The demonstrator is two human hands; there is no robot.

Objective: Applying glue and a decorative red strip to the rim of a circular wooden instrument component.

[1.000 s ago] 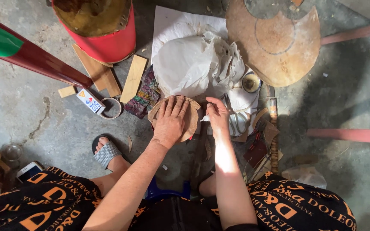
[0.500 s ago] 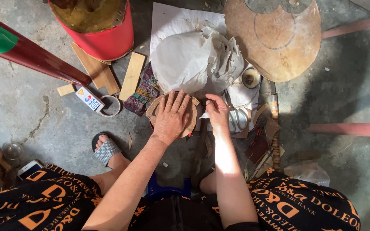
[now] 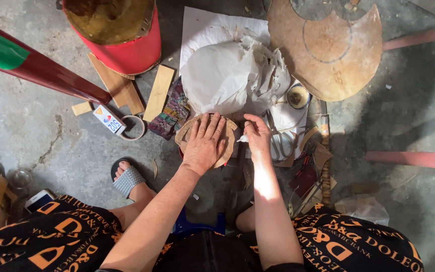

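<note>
The left hand [image 3: 205,146] lies flat, fingers spread, on a round brown disc [image 3: 230,143] and presses it down; it does not grasp anything. The disc is on the concrete floor [image 3: 51,116], in front of the person's knees and just below a white crumpled bag [image 3: 222,75]. The right hand [image 3: 258,136] is closed around a small white object [image 3: 243,138], and its tip touches the right edge of the disc. I cannot tell what this object is. Scissors [image 3: 278,141] lie just beside the right hand, on its right. A big round brown sheet [image 3: 328,50] with a piece cut out is near the top edge of the view. A red bucket [image 3: 132,53] stands at the top left, with wooden pieces [image 3: 159,90] below it. A roll of tape [image 3: 134,127] lies left of the disc.
</note>
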